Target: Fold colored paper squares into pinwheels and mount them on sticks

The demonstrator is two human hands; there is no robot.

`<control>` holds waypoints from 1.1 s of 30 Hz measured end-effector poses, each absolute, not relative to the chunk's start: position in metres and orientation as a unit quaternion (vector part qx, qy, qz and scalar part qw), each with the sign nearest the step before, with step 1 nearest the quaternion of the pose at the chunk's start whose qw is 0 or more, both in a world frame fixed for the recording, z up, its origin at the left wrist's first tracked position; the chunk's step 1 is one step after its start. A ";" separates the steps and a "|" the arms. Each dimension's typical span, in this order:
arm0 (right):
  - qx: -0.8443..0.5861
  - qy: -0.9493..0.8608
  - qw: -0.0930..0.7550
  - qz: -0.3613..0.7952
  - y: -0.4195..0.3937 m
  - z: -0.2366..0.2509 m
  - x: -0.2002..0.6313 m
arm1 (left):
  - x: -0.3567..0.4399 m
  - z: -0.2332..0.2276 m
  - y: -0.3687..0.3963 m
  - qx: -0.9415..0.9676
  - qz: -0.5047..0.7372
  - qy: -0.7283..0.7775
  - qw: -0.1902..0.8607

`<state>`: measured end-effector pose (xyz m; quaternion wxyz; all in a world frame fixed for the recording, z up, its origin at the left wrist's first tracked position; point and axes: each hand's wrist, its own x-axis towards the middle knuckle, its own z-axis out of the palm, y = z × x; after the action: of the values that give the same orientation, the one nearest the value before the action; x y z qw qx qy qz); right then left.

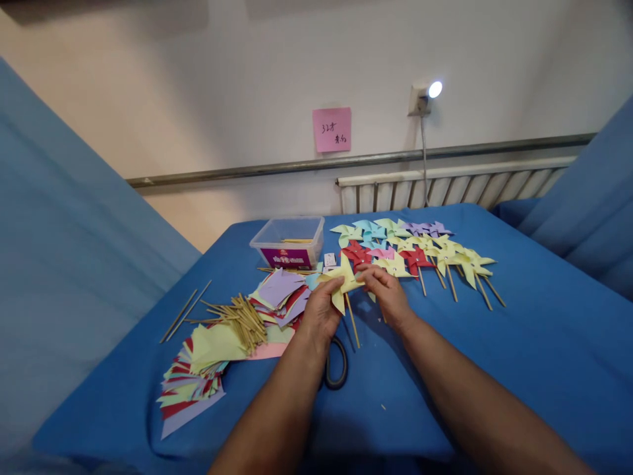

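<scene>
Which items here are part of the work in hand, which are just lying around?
In hand: left hand and right hand on yellow pinwheel; sticks; paper; finished pinwheels.
Lying about: scissors, tub, pink note, lamp.

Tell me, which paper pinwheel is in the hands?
The yellow paper pinwheel on a wooden stick, gripped by left hand and right hand; the others lie on the blue cloth.

– What sits around the clear plastic box (288, 242)?

– Just right of it, a spread of finished paper pinwheels (420, 251). In front of it, loose coloured paper squares (279, 293), then a heap of wooden sticks (242, 316) lying on more paper.

– And behind the box?

– A white radiator (445, 188) under a rail, a pink note (331, 130) on the wall above, and a small lamp (425, 92) to the note's right
</scene>
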<state>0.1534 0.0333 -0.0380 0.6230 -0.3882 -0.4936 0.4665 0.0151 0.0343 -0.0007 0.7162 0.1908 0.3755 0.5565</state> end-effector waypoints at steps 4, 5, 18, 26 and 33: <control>-0.419 -0.594 0.590 0.352 0.029 -0.033 0.151 | 0.016 -0.009 0.036 0.220 0.598 0.394 0.663; -0.427 -0.597 0.587 0.343 0.027 -0.033 0.149 | 0.016 -0.010 0.037 0.228 0.606 0.394 0.652; -0.390 -0.415 0.631 0.527 0.029 -0.043 0.134 | 0.020 -0.004 0.031 0.224 0.538 0.372 0.723; -0.407 -0.367 0.655 0.521 0.029 -0.036 0.141 | 0.019 -0.006 0.031 0.240 0.547 0.381 0.706; -0.386 -0.360 0.598 0.603 0.026 -0.027 0.143 | 0.021 -0.010 0.028 0.292 0.525 0.417 0.682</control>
<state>0.1427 0.0257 -0.0269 0.5984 -0.3861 -0.3603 0.6025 0.0209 0.0283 -0.0103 0.6822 0.2921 0.4166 0.5250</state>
